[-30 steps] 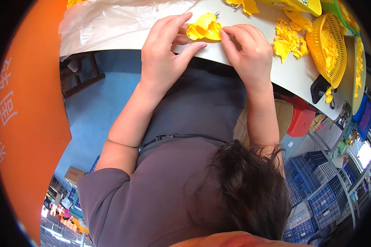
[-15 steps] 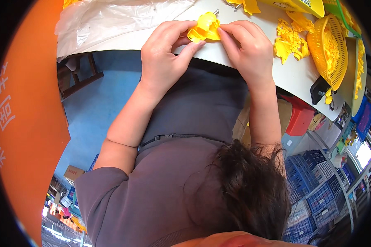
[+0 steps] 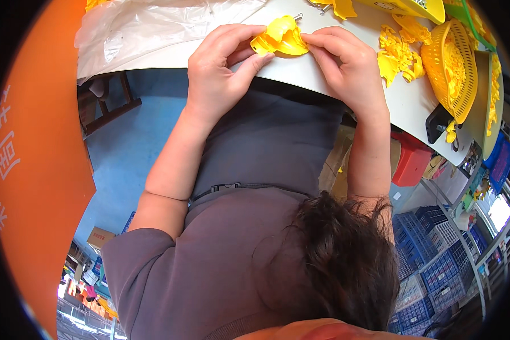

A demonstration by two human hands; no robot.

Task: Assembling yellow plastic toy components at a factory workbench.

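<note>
The curled yellow piece (image 3: 282,38) is between your hands, over the white table's (image 3: 170,58) near edge. Your left hand (image 3: 218,65) pinches its left side; your right hand (image 3: 351,65) meets its right, grip unclear. This piece looks partway handled; loose yellow parts (image 3: 388,65) and a filled yellow basket (image 3: 468,93) remain rightward. Your fingers hide its underside; the top border crops a yellow tray (image 3: 405,7).

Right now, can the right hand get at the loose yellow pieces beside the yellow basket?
Likely yes: the right hand is just left of the loose yellow pieces, with no barrier visible between. Its fingertips are at the yellow petal-shaped part, though.
</note>
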